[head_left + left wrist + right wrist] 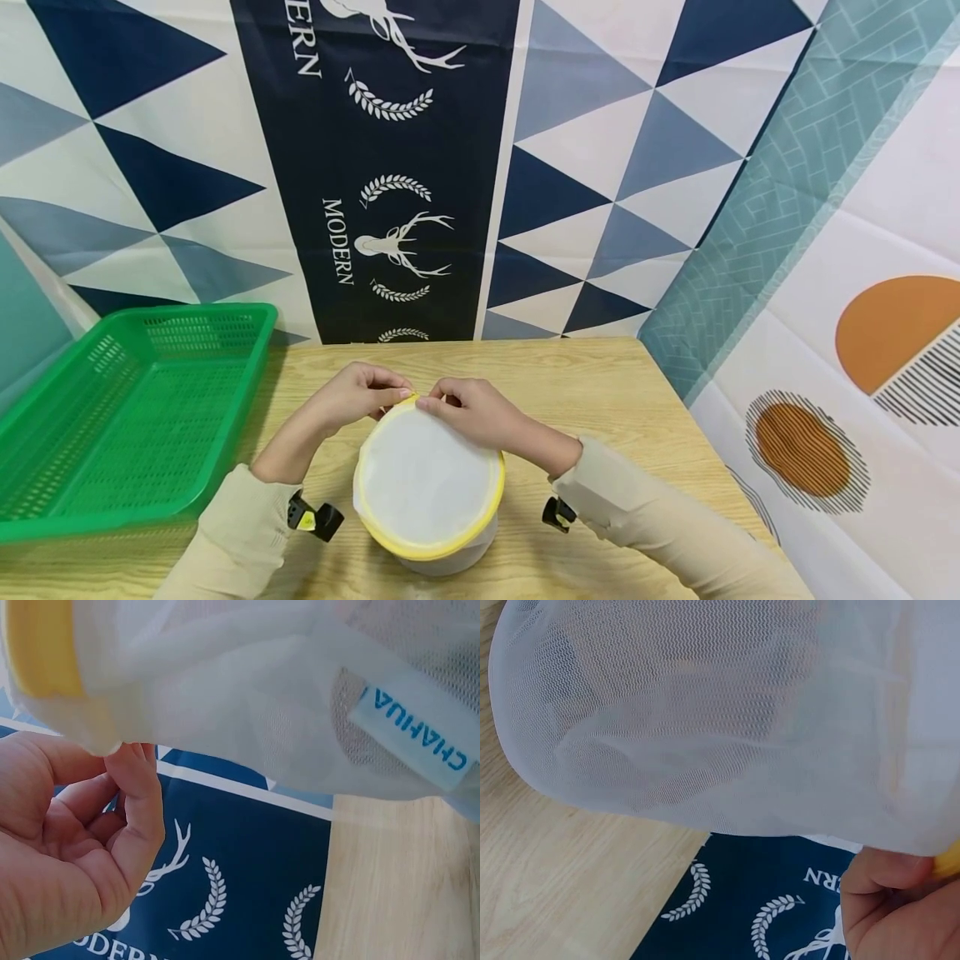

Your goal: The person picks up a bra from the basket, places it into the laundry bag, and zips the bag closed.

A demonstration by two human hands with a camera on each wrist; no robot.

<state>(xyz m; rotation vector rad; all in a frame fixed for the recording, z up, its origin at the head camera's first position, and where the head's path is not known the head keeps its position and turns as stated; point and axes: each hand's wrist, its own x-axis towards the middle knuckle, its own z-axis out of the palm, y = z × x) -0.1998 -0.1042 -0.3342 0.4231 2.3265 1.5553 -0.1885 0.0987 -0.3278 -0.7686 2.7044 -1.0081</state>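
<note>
A white mesh laundry bag [431, 483], round and drum-shaped with yellow trim [408, 552] around its top, stands upright on the table. My left hand [360, 397] pinches the far edge of the rim between thumb and fingertips. Just to its right, my right hand [476, 414] pinches the yellow edge too. In the left wrist view, a label [412, 739] reading CHAHUA is on the bag's side, and the left fingertips meet at the fabric edge. The right wrist view has the right thumb [900, 868] against the yellow trim; some fingers are hidden.
A green plastic basket [266, 333] with perforated sides stands on the left of the wooden table [585, 375]. Behind the table hangs a patterned cloth [570, 200], and another [810, 367] hangs on the right. Small black devices [557, 512] are on both wrists.
</note>
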